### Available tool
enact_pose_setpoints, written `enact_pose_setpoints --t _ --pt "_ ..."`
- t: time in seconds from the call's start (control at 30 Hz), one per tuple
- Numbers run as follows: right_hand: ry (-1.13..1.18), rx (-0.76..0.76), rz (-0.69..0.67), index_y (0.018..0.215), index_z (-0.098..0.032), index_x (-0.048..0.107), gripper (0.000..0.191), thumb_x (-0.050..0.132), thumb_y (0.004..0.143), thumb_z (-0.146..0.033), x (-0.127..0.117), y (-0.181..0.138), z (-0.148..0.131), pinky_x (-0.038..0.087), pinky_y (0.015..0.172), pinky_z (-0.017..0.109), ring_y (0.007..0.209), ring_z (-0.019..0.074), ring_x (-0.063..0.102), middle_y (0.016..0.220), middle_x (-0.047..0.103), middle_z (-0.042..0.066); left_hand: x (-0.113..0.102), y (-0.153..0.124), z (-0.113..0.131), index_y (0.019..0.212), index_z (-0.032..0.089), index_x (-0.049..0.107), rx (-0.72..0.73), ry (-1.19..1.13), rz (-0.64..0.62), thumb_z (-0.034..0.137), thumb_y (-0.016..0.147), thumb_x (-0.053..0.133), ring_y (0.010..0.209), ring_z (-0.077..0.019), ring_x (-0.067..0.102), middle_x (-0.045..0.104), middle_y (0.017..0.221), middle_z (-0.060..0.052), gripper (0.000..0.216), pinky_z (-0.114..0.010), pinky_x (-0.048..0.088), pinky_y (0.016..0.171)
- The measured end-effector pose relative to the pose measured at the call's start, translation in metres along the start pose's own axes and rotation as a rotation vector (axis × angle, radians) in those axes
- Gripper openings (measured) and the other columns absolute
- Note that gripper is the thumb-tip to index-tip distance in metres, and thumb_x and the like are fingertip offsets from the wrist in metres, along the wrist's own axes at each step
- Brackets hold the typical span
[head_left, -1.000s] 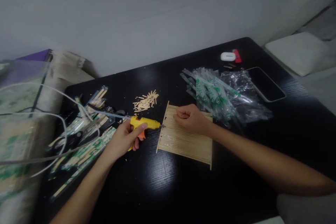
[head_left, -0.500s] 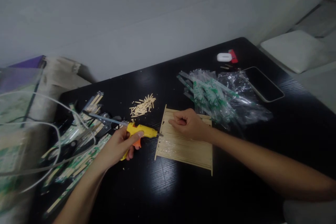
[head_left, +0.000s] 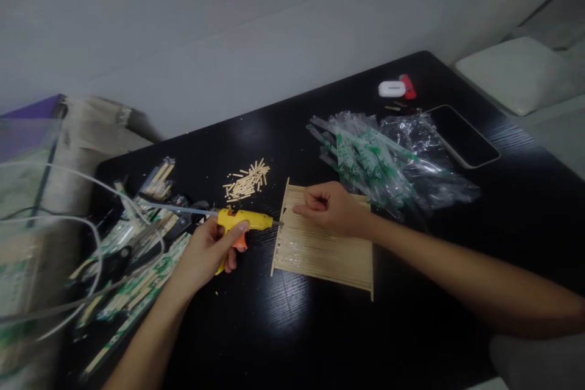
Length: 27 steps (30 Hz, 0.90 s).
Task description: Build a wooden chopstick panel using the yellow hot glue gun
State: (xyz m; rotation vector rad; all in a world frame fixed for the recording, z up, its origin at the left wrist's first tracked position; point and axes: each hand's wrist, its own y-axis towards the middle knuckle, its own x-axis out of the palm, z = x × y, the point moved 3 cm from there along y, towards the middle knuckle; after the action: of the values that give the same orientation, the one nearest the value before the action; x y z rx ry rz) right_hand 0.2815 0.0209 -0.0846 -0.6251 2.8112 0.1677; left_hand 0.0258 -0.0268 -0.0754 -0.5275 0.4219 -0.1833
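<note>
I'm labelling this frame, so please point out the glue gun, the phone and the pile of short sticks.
Glue gun (head_left: 252, 219): head view, yellow body.
Phone (head_left: 462, 136): head view, dark screen.
Pile of short sticks (head_left: 248, 181): head view, its middle.

The person's right hand hides part of the stick mat toward one o'clock; whether it holds anything is unclear. The left hand covers much of the glue gun's handle. At nine o'clock, white cables leave the frame.

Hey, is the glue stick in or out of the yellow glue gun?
Partly in: the glue stick enters the back of the glue gun, with a long length sticking out behind. Depth inside is hidden.
</note>
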Motion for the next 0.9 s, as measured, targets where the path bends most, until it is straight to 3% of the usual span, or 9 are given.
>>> enact_pose_setpoints --t 0.2,0.5,0.7,0.9 --pt "0.036 0.037 0.008 0.059 -0.022 0.033 0.044 0.068 0.085 -0.029 0.001 0.001 0.002 0.023 0.052 0.026 0.054 0.0077 0.026 0.056 0.030 -0.008 -0.006 0.001 -0.004 0.075 0.019 0.058 -0.013 0.035 -0.073 0.059 0.091 0.063 0.035 -0.0092 0.052 0.059 0.043 0.003 0.043 -0.018 0.037 0.038" --pt "0.189 0.052 -0.031 0.057 -0.019 0.044 0.031 0.062 0.081 -0.021 0.004 0.001 0.003 0.026 0.052 0.024 0.054 0.0071 0.029 0.056 0.037 -0.007 -0.011 -0.001 0.005 0.071 0.018 0.060 -0.058 0.064 -0.180 0.058 0.082 0.070 0.035 -0.0095 0.051 0.056 0.041 0.005 0.042 -0.017 0.035 0.035" --pt "0.193 0.053 -0.060 0.057 -0.018 0.053 0.016 0.049 0.069 -0.009 0.007 0.001 0.010 0.029 0.052 0.023 0.054 0.0076 0.039 0.055 0.048 -0.005 -0.010 -0.001 -0.001 0.076 0.020 0.057 -0.039 0.066 -0.106 0.060 0.084 0.068 0.033 -0.0097 0.051 0.058 0.041 0.004 0.042 -0.018 0.034 0.035" --pt "0.152 0.018 -0.076 0.063 -0.018 0.064 0.021 0.046 0.069 -0.009 0.006 0.001 0.009 0.037 0.058 0.024 0.059 0.0099 0.052 0.062 0.062 -0.002 -0.007 0.001 -0.004 0.077 0.020 0.056 -0.007 0.067 -0.062 0.060 0.090 0.062 0.035 -0.0095 0.052 0.059 0.042 0.003 0.043 -0.018 0.036 0.037"
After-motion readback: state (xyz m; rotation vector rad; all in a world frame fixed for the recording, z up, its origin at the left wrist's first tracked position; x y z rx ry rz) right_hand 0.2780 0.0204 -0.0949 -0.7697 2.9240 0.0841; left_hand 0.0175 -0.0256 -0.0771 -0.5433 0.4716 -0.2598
